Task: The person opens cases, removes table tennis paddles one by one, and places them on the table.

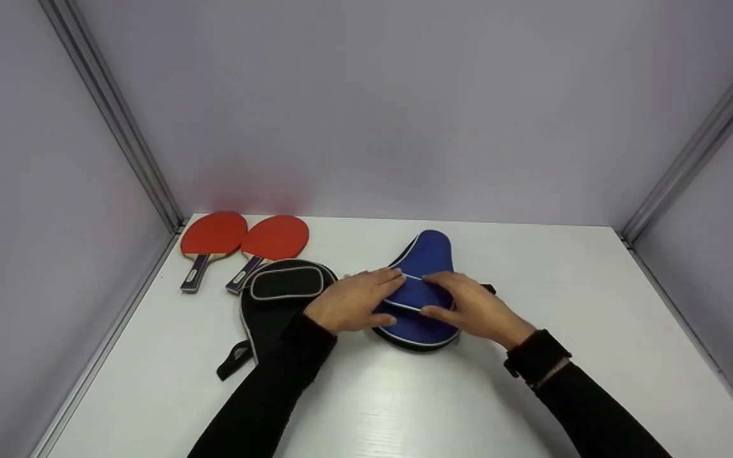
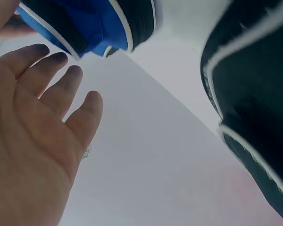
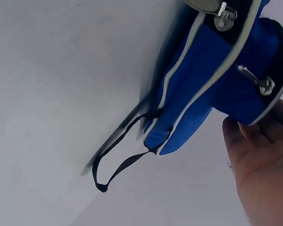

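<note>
A blue paddle case (image 1: 422,327) with white piping lies on the white table, its narrow end towards the back wall. My left hand (image 1: 355,299) is over its left side, fingers extended and thumb apart. From the other side my right hand (image 1: 476,308) reaches over the case, fingertips at the raised front pocket (image 1: 416,292). Metal zipper pulls (image 3: 266,85) and a black strap loop (image 3: 125,162) show in the right wrist view. In the left wrist view, the left palm (image 2: 33,141) faces the camera with nothing gripped.
A black paddle case (image 1: 271,318) with an outlined pocket lies to the left, partly under my left forearm. Behind it are two red table tennis paddles, one at the far left (image 1: 215,234) and one beside it (image 1: 277,236). Grey walls (image 1: 366,114) enclose the table at the back and sides.
</note>
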Action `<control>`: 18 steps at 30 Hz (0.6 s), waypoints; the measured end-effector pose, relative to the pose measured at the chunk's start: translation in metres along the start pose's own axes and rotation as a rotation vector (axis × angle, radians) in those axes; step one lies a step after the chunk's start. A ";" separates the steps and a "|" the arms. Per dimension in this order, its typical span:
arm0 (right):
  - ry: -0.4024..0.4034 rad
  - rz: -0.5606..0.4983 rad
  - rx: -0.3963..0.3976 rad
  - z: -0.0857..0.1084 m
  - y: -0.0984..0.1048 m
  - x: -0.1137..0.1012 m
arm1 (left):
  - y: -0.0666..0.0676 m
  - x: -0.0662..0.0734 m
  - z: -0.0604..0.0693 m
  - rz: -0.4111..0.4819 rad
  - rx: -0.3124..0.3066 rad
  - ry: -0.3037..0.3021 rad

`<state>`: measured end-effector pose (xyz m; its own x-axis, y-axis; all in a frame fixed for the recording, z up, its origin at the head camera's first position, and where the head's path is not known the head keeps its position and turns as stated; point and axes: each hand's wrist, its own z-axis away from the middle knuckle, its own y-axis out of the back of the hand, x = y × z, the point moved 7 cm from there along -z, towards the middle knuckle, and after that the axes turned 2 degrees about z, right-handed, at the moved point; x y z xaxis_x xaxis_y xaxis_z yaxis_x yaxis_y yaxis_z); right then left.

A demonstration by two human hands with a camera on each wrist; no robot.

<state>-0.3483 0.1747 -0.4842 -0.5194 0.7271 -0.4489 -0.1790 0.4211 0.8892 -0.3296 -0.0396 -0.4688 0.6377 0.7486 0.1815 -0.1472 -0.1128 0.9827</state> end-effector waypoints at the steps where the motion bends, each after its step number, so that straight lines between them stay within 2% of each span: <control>1: -0.003 -0.012 -0.001 0.001 0.002 0.002 | -0.001 0.002 -0.002 -0.007 -0.002 -0.005; 9: -0.035 -0.067 0.032 0.008 0.014 0.020 | -0.008 0.014 -0.022 -0.090 -0.012 -0.053; 13: -0.045 -0.087 0.053 0.013 0.018 0.026 | -0.012 0.020 -0.031 -0.101 -0.010 -0.078; 18: -0.058 -0.101 0.079 0.018 0.021 0.034 | -0.018 0.025 -0.038 -0.100 -0.014 -0.058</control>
<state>-0.3552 0.2180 -0.4824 -0.4525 0.7078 -0.5424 -0.1601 0.5339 0.8303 -0.3396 0.0057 -0.4837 0.6925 0.7164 0.0850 -0.0908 -0.0304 0.9954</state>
